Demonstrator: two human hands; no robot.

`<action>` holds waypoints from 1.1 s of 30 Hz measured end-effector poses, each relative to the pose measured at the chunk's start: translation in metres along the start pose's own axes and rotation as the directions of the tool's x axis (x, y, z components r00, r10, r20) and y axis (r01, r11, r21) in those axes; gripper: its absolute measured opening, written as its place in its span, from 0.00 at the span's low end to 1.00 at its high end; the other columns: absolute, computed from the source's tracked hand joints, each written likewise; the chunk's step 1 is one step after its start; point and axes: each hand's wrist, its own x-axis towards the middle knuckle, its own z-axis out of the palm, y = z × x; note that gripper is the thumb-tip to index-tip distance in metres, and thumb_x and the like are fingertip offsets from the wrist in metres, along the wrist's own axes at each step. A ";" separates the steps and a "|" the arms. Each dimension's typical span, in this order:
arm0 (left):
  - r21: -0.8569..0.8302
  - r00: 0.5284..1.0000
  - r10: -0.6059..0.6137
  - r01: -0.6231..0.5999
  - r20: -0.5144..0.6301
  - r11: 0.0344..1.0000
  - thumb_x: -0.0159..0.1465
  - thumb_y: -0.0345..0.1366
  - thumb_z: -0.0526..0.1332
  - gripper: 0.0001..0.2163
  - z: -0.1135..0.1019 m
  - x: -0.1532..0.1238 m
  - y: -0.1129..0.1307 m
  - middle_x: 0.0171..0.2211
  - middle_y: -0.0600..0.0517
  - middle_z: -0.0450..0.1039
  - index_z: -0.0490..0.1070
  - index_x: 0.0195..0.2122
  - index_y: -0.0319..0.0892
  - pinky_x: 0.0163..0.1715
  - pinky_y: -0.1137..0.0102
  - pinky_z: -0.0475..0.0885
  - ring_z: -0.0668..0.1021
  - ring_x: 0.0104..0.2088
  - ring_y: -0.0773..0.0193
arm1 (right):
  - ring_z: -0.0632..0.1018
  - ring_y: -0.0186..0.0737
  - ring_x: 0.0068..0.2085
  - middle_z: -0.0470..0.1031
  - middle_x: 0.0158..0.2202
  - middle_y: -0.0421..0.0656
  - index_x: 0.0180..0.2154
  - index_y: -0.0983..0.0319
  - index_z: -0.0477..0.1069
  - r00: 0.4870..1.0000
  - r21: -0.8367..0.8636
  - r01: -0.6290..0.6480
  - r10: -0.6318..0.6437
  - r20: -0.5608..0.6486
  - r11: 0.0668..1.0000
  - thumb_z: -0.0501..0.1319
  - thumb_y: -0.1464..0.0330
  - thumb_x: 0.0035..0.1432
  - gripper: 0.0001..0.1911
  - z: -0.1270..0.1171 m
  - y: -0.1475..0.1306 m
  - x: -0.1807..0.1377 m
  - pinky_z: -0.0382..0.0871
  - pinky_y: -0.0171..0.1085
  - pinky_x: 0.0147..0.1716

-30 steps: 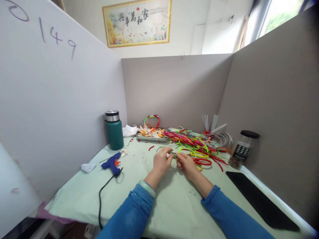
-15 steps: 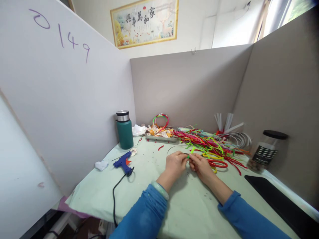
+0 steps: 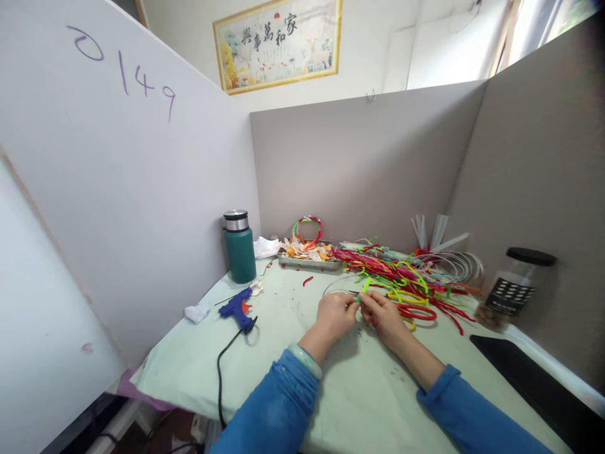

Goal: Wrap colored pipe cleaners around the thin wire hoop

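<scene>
**Green bottle (image 3: 240,255) and glue gun (image 3: 237,307) are shifting right in view, while left hand (image 3: 334,315) and right hand (image 3: 382,315) are staying together**

Compared with a second ago, the whole table (image 3: 283,369) is sitting farther right in view, probably because the head is turning; the hands are still meeting over nearly the same patch of cloth.

A small green piece (image 3: 358,300) is lying directly between the two sets of fingertips, bridging the narrow gap there. Its long axis is seemingly running crosswise, from one hand towards the other, though too little is showing to be sure. Neither hand is nearer: both are reaching it with their tips. On the right, thumb and forefinger are pressing together on it; on the left, the fingers are curling inward and apparently pinching its other end.

Most of the piece is hiding behind the fingers, and the left fingertips are partly disappearing behind their own knuckles. A lime strip (image 3: 366,285) is rising just beyond the right fingertips; whether it is joining the green piece, one cannot tell. The dark tip (image 3: 353,292) behind the hands is also remaining unclear. Both sleeves are running out of view at the bottom edge.
</scene>
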 end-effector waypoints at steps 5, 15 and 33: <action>-0.003 1.000 0.012 -0.012 -0.018 1.000 0.61 0.38 0.54 0.12 -0.003 0.000 0.000 0.27 0.52 0.74 0.76 0.29 0.44 0.29 0.74 0.61 0.72 0.28 0.68 | 0.60 0.28 0.17 0.60 0.17 0.34 0.26 0.62 0.63 1.000 -0.047 -0.005 0.006 0.009 0.999 0.62 0.57 0.50 0.16 -0.001 -0.002 -0.001 0.52 0.29 0.16; -0.086 0.992 -0.030 0.019 -0.123 0.996 0.61 0.36 0.54 0.11 -0.002 0.003 -0.005 0.24 0.53 0.72 0.76 0.28 0.42 0.28 0.75 0.59 0.70 0.26 0.70 | 0.63 0.30 0.21 0.65 0.22 0.36 0.36 0.63 0.68 0.984 -0.187 0.108 -0.078 0.158 0.976 0.61 0.63 0.49 0.13 0.007 -0.001 -0.002 0.56 0.30 0.18; -0.260 0.989 -0.132 0.110 -0.070 0.959 0.59 0.32 0.53 0.10 -0.001 0.010 -0.009 0.25 0.53 0.73 0.75 0.31 0.38 0.26 0.77 0.59 0.70 0.25 0.70 | 0.64 0.32 0.22 0.64 0.18 0.36 0.22 0.63 0.66 0.972 -0.397 0.204 -0.232 -0.022 0.895 0.57 0.63 0.50 0.11 0.002 0.003 0.007 0.57 0.32 0.23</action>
